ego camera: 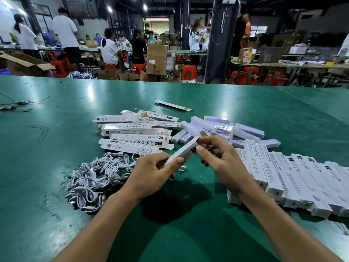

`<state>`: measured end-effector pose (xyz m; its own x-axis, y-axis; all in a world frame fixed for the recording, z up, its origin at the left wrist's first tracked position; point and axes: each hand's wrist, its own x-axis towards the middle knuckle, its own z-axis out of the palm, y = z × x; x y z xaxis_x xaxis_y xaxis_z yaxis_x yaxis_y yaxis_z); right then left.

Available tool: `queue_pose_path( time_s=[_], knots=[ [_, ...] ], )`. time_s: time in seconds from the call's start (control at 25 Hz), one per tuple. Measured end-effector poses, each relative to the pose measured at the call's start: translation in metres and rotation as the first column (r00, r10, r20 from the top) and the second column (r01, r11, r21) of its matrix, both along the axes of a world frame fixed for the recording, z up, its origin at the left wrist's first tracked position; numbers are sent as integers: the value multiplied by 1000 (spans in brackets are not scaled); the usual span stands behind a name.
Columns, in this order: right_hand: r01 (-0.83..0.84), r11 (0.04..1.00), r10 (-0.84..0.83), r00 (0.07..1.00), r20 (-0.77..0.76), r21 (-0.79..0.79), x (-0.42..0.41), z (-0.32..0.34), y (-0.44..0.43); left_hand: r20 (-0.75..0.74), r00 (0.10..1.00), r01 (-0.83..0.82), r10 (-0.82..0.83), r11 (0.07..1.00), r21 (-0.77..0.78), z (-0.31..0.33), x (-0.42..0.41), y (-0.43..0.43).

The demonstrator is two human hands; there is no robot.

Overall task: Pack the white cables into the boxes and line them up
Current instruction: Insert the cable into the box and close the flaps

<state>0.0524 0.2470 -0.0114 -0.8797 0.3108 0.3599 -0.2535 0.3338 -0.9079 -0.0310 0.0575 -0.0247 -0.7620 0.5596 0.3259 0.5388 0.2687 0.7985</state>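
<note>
I hold one long white box (184, 151) slanted above the green table (56, 129). My left hand (153, 173) grips its near end, thumb on top. My right hand (221, 157) pinches its far end, where the flap is. A bit of white cable (182, 168) pokes out under the box. A tangled pile of white cables (96, 178) lies to the left of my left hand. Several open, flat-lying boxes (132, 132) sit behind it. A row of closed boxes (294, 178) lies side by side at the right.
A loose heap of white lamp sticks (222, 129) lies behind my right hand. One single box (172, 105) lies farther back. Dark wires (16, 106) rest at the table's left edge. Beyond the table are people, cardboard cartons and red stools.
</note>
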Motion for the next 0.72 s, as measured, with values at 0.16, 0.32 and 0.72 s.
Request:
queue_pose_path(
  time_s=[0.16, 0.32, 0.72],
  knots=[
    [50, 999, -51, 996, -76, -16, -1, -3, 1, 95, 995, -2, 0, 1000, 24, 3, 3, 2],
    [199, 970, -167, 962, -217, 136, -2, -7, -6, 126, 992, -28, 23, 999, 39, 3, 3, 2],
    [251, 932, -186, 951, -248, 262, -2, -10, -7, 42, 999, -18, 19, 1000, -25, 0, 0, 2]
  ],
)
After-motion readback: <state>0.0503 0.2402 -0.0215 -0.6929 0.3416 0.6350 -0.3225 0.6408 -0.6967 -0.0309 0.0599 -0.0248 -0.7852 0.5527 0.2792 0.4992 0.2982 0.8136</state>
